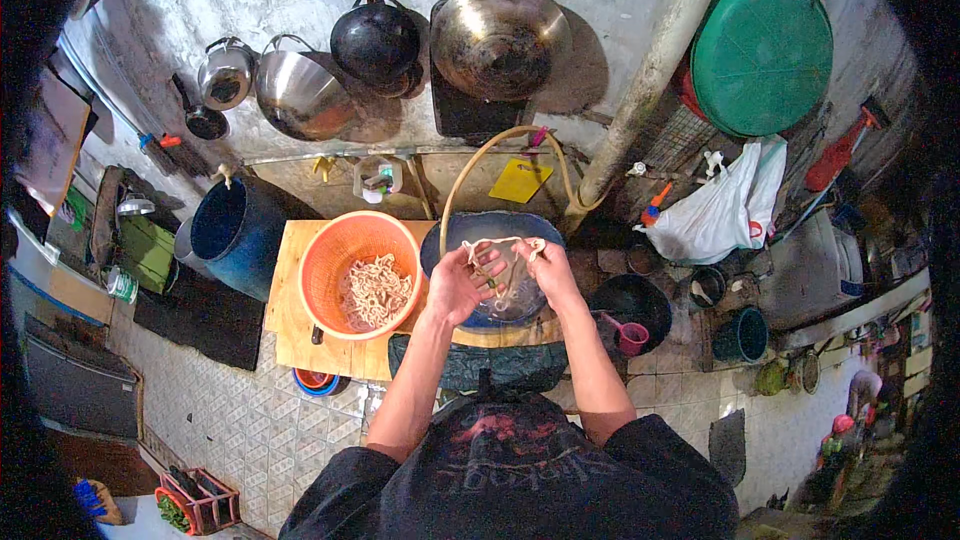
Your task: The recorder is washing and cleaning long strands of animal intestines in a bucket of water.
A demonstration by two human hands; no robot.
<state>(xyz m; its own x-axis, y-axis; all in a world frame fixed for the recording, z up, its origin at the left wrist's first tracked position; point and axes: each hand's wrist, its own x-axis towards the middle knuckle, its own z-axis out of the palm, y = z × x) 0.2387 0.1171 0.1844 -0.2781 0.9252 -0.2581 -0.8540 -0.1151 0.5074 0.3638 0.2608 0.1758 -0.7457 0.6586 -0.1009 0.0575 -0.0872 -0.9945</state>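
A long pale strand point(495, 241), perhaps animal intestine, stretches between both hands. My left hand point(459, 291) holds one end near the thumb, palm up and its other fingers spread. The other end is pinched in the fingertips of my right hand point(551, 274), where a short bit curls up. Beneath them is a dark blue tub point(551, 227) of cloudy water with some pale pieces in it, partly hidden by the hands. To the left, an orange plastic colander basket point(319, 259) contains a pile of similar strands point(377, 289). It rests on a wooden board point(289, 307).
A tan hose point(459, 184) arches into the tub. Right of it stands a black basin point(645, 304) with a pink dipper point(634, 337). A blue barrel point(244, 240) stands left of the board. Woks, including a large steel one point(501, 37), hang on the wall behind.
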